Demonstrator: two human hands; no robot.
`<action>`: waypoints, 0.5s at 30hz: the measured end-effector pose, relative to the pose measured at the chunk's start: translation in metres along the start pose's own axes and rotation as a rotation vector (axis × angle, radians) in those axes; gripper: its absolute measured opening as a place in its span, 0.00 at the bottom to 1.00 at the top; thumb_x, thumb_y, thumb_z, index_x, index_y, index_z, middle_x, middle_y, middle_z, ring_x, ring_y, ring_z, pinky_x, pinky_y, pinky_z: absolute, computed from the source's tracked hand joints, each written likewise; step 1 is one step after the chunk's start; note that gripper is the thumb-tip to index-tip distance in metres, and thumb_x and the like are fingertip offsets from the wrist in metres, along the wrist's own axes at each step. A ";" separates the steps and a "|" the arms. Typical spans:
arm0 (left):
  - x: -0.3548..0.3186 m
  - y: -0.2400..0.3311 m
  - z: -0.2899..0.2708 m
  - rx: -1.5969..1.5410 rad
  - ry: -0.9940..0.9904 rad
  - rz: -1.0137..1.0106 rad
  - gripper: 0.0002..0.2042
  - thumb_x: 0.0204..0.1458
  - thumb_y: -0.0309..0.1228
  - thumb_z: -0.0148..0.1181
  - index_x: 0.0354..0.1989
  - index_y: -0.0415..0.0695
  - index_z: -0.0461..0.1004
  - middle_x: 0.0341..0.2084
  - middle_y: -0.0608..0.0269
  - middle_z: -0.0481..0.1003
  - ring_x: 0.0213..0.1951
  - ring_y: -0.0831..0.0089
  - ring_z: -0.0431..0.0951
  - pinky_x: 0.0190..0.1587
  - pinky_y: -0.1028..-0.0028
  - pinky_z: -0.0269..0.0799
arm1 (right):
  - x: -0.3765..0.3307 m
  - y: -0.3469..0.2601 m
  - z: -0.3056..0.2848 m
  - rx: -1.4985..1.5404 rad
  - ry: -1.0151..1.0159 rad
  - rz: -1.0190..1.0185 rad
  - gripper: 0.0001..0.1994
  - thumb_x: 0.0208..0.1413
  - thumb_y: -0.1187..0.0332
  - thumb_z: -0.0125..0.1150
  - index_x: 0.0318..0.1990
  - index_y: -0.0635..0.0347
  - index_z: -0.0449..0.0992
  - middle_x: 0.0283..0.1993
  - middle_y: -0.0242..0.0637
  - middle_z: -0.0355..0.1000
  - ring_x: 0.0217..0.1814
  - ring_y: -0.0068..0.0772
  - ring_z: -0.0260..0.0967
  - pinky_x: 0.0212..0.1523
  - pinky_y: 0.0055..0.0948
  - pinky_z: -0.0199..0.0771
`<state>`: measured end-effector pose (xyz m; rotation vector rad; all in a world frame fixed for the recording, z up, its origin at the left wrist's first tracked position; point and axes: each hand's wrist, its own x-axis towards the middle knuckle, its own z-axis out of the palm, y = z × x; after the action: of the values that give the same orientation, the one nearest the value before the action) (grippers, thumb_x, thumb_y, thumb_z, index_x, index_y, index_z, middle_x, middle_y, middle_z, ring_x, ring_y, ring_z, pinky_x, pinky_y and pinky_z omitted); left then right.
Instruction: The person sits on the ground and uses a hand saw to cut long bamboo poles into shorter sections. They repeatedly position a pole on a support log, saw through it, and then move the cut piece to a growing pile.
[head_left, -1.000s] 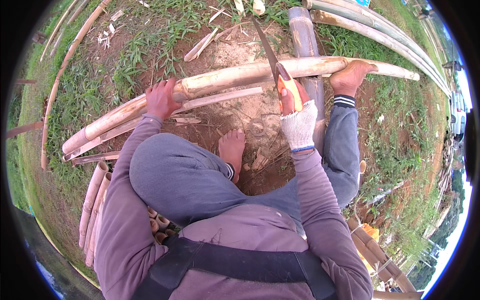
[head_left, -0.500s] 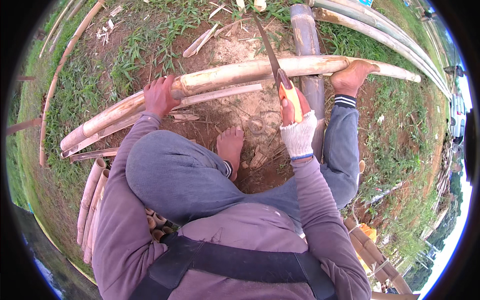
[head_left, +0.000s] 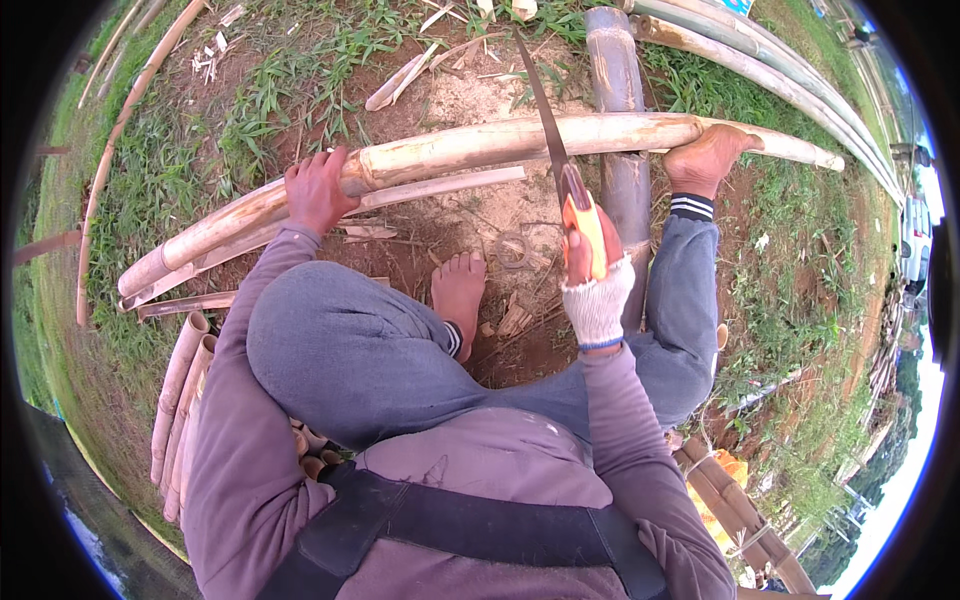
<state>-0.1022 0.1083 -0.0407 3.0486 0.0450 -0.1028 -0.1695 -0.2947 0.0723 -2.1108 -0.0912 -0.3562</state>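
Note:
A long pale bamboo pole (head_left: 470,147) lies crosswise in front of me, over a thicker bamboo post (head_left: 625,190). My left hand (head_left: 318,190) is wrapped round the pole left of its middle. In my right hand (head_left: 592,262), partly covered by a white knit glove, I grip a handsaw (head_left: 545,110) by its orange handle. Its long blade points away from me and crosses the pole just left of the post. My bare right foot (head_left: 708,158) presses on the pole's right part. Whether the teeth are cutting in cannot be made out.
Split bamboo strips (head_left: 440,189) lie under the pole, and sawdust (head_left: 480,110) covers the soil beyond it. Cut bamboo tubes (head_left: 180,390) stand by my left side. Long bamboo poles (head_left: 740,75) lie at the far right. My left foot (head_left: 459,300) rests on the ground.
My right hand and the saw have drawn back toward me, so the handle now sits farther from the pole. My left hand and right foot keep their places on the pole.

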 end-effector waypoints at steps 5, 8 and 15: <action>0.007 0.000 -0.009 -0.021 -0.031 0.003 0.44 0.36 0.45 0.83 0.68 0.56 0.70 0.54 0.58 0.79 0.59 0.54 0.79 0.65 0.49 0.67 | 0.036 -0.012 0.010 -0.030 -0.054 -0.012 0.19 0.73 0.62 0.61 0.62 0.68 0.77 0.45 0.42 0.81 0.41 0.26 0.75 0.41 0.28 0.78; 0.004 0.000 -0.008 -0.006 -0.027 -0.008 0.44 0.36 0.45 0.83 0.68 0.56 0.70 0.55 0.58 0.79 0.60 0.55 0.78 0.65 0.49 0.67 | -0.060 0.003 -0.032 0.296 0.005 0.324 0.32 0.70 0.50 0.64 0.71 0.67 0.70 0.48 0.37 0.80 0.34 0.16 0.72 0.34 0.19 0.72; -0.001 0.000 -0.005 -0.001 -0.004 -0.017 0.44 0.37 0.44 0.83 0.68 0.56 0.70 0.54 0.59 0.79 0.59 0.55 0.78 0.66 0.50 0.66 | -0.041 0.009 -0.021 0.115 -0.055 0.119 0.35 0.70 0.48 0.64 0.72 0.67 0.68 0.45 0.36 0.80 0.35 0.18 0.72 0.36 0.21 0.74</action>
<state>-0.1031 0.1090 -0.0355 3.0475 0.0709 -0.1099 -0.2110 -0.3139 0.0636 -2.0018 -0.0172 -0.2163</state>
